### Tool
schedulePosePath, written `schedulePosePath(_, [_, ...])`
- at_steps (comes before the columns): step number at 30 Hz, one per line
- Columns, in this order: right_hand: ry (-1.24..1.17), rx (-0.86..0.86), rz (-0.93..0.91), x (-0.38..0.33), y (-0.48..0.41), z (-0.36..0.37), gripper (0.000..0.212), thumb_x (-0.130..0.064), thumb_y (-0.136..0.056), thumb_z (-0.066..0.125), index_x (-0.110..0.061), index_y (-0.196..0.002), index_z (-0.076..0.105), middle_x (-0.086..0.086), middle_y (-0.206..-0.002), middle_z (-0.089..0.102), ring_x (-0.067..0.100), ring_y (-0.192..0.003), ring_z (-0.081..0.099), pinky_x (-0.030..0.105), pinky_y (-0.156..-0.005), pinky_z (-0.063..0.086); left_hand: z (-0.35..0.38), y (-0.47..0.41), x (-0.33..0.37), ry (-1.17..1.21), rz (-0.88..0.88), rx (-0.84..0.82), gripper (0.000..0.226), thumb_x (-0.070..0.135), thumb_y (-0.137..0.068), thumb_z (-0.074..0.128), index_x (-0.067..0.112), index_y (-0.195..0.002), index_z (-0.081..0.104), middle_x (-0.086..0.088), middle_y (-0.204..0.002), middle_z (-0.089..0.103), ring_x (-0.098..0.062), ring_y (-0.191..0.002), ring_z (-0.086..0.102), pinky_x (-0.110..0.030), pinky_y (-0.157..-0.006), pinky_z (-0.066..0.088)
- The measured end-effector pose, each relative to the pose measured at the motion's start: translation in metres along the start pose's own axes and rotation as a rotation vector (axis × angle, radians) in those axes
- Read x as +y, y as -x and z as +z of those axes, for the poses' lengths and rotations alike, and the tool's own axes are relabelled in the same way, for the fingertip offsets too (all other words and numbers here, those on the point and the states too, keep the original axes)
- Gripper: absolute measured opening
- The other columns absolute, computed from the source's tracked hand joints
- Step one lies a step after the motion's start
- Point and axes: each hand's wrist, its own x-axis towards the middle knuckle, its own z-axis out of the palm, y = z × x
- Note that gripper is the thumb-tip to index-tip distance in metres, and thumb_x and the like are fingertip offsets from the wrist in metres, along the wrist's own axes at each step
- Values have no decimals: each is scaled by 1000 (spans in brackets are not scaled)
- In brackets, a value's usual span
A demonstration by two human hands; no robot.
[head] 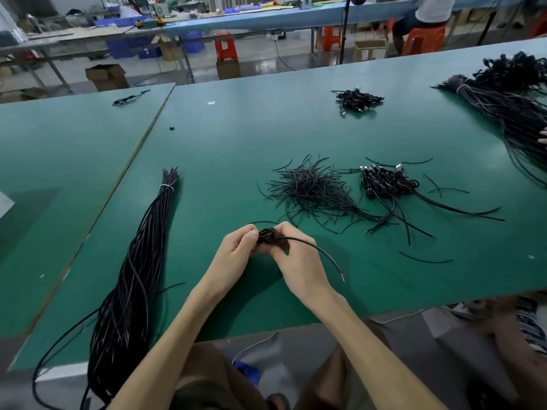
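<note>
Long bundle (133, 276) left of tie pile (310, 190)

L grip (236, 250) & R grip (297, 255) pinch coiled cable (265, 235) over green table (236, 137).

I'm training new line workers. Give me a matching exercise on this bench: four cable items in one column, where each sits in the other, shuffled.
1 coil
2 long bundle
3 short-wire heap
4 plugged coils

A left side of table
B just right of the heap
C between left hand and right hand
D middle, beyond the hands

Pairs: 1-C, 2-A, 3-D, 4-B
</note>
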Motion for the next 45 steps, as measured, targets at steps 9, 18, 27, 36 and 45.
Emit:
schedulePosePath(9, [-31, -2, 105, 7, -7, -4, 10, -19, -91, 77, -14, -95, 69, -7, -88, 77, 1, -84, 70, 15, -75, 52, 4, 2, -5, -141, 86, 0, 34, 30, -110, 42, 17, -79, 42, 16, -69, 40, -7, -65, 34, -22, -61, 32])
schedulePosePath(18, [-46, -89, 72, 5, -9, -13, 16, -18, -95, 73, -28, -86, 65, -23, -68, 65, -4, -66, 58, 13, -66, 42, 8, 6, -10, -385, 283, 131, 14, 29, -108, 45, 27, -106, 58, 16, -92, 53, -6, -81, 52, -16, -74, 38])
schedulePosePath(27, [-79, 33, 146, 6, -8, -14, 6, -13, -95, 71, -17, -90, 70, 0, -90, 78, 14, -89, 73, 41, -89, 58, 12, 12, -11, -608, 416, 72, 44, 19, -109, 37, 12, -152, 42, 11, -114, 44, -1, -89, 47, -17, -80, 41])
schedulePosePath(36, [-134, 22, 173, 3, -6, -14, 2, -14, -96, 70, -13, -95, 72, -4, -89, 76, 5, -86, 70, 22, -84, 55, 14, 13, -12, -640, 338, 44, 39, 20, -111, 35, 17, -149, 37, 4, -110, 48, -21, -83, 53, -35, -75, 48])
schedulePosePath(45, [-69, -5, 127, -1, -5, -13, 16, -13, -92, 76, -2, -94, 66, 13, -92, 74, 30, -91, 68, 47, -87, 55, 7, 8, -2, -219, 183, 4, 29, 15, -110, 43, 9, -128, 65, 25, -85, 62, 4, -76, 55, -10, -74, 40])
